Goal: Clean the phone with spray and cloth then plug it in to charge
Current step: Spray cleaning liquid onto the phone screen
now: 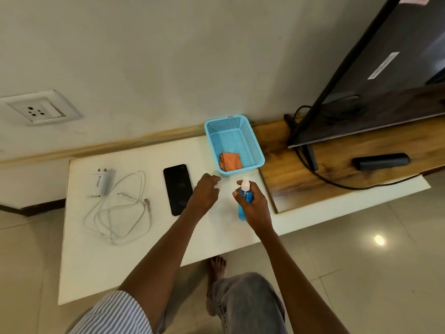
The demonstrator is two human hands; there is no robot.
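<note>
On the white counter [144,256], seen from the head camera, the phone [177,189] lies flat and face up, dark screen showing, between the loose white cable [120,208] on its left and the person's left hand [204,191] on its right. The white charger plug [101,183] rests at the far left, just beside the cable coil. A blue basket [258,155] stands at the back edge of the counter with the orange cloth [231,161] folded in its near corner.

The right hand [252,208] holds the blue spray bottle [245,201] upright, fingers [238,195] wrapped round its body, the white nozzle standing clear above them. The left hand hovers just right of the phone, fingers curled loosely together; something small and pale shows at the fingertips, possibly the bottle's cap, though it is too small to be sure.

I judge the spraying has not begun: the phone looks dry and the cloth is untouched. The nozzle is not plainly aimed at the phone, so a press now could wet the bare counter or drift toward the cable ends and charger plug nearby. Too heavy a spray straight onto the phone could pool near its port, which matters since it must be charged afterwards. The wall socket [36,112] sits well to the left, above the counter, so the cable will need untangling to reach it.
</note>
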